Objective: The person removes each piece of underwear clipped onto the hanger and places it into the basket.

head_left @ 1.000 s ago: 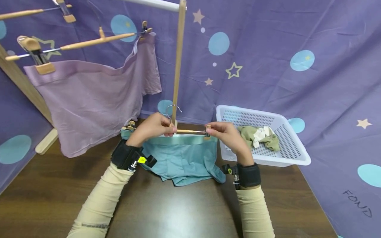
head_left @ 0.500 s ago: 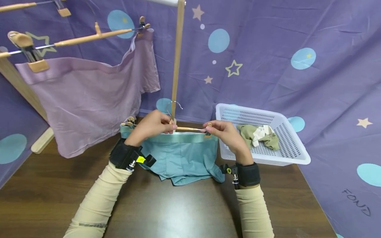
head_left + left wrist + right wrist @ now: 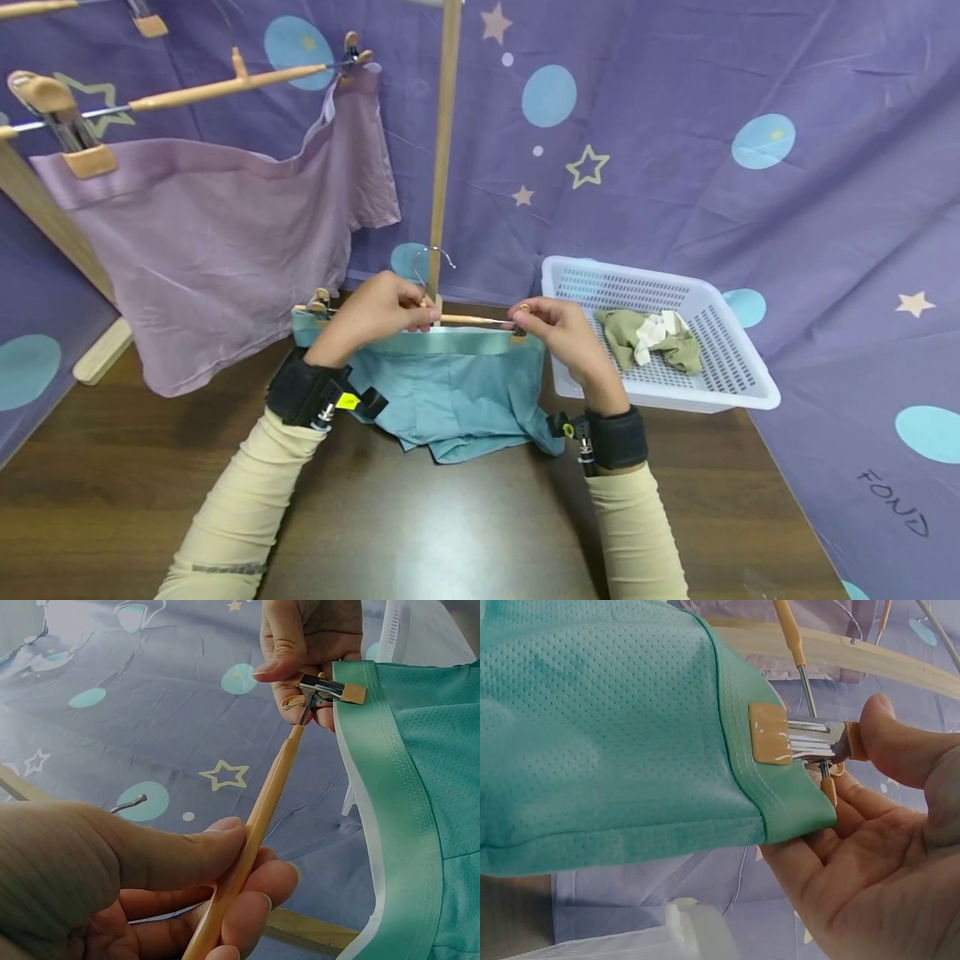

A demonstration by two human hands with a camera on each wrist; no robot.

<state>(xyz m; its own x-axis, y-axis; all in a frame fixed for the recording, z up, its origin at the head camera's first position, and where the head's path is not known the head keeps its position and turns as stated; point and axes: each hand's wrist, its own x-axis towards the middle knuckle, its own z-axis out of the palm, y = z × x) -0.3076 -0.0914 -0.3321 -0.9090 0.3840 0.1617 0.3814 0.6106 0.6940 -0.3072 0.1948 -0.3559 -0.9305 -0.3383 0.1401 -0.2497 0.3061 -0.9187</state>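
Teal boxer shorts (image 3: 450,392) hang from a clip hanger (image 3: 259,814), just over the table. My left hand (image 3: 382,312) grips the hanger's wooden bar near its middle, thumb on one side and fingers curled round the other. At the right end, my right hand (image 3: 561,333) pinches the metal clip (image 3: 769,733), its thumb against the clip's handle and its fingers behind. That clip's tan pads lie on the green waistband. Another clip (image 3: 321,302) is at the hanger's left end by the waistband, partly behind my left wrist. The wire hook (image 3: 438,250) points up.
Mauve shorts (image 3: 217,250) hang clipped on another hanger at the left. A white basket (image 3: 667,393) holding an olive-and-white cloth (image 3: 652,337) stands right of my right hand. Behind the hands rises the rack's wooden post (image 3: 444,142), with a purple curtain at the back.
The head view has shifted a little, so the surroundings sit slightly higher and farther left. Both hands keep their hold on the hanger and its right clip.
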